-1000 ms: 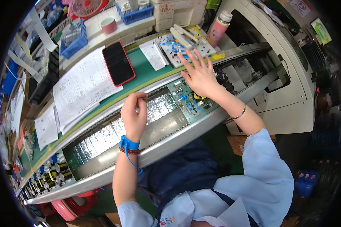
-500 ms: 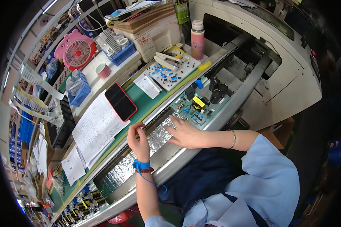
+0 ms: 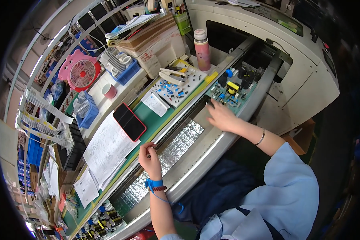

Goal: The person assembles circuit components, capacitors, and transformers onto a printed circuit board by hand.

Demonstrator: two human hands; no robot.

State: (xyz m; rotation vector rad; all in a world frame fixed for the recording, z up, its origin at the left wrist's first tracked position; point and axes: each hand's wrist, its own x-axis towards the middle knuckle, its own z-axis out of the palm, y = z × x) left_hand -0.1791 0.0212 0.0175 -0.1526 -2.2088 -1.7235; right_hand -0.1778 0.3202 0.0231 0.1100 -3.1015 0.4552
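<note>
A green circuit board [image 3: 241, 101] with black capacitors, a yellow transformer and blue parts lies on the conveyor's rails at the right. My right hand [image 3: 223, 116] is at its near left edge, fingers stretched out and apart, seeming to touch that edge. Over the conveyor's far rail, my left hand [image 3: 150, 161] has its fingers curled together; whatever small dark thing may be between the fingertips is too small to name. A blue wrist strap [image 3: 153, 183] with a coiled cord sits on my left wrist. Another populated circuit board [image 3: 104, 225] lies at the conveyor's lower left.
Beyond the conveyor rail [image 3: 212, 154] lie a red-edged phone [image 3: 129, 122], paper sheets [image 3: 104, 150] and a white board of small components [image 3: 190, 89] with cutters [image 3: 173, 76]. A pink bottle [image 3: 202, 52], pink fan [image 3: 79, 71] and blue baskets [image 3: 87, 110] stand behind. A white machine [image 3: 304, 76] encloses the right end.
The circuit board has slid up and to the right along the conveyor, and my right hand has followed to its edge. My left hand stays curled near the far rail. The whole view has shifted slightly.
</note>
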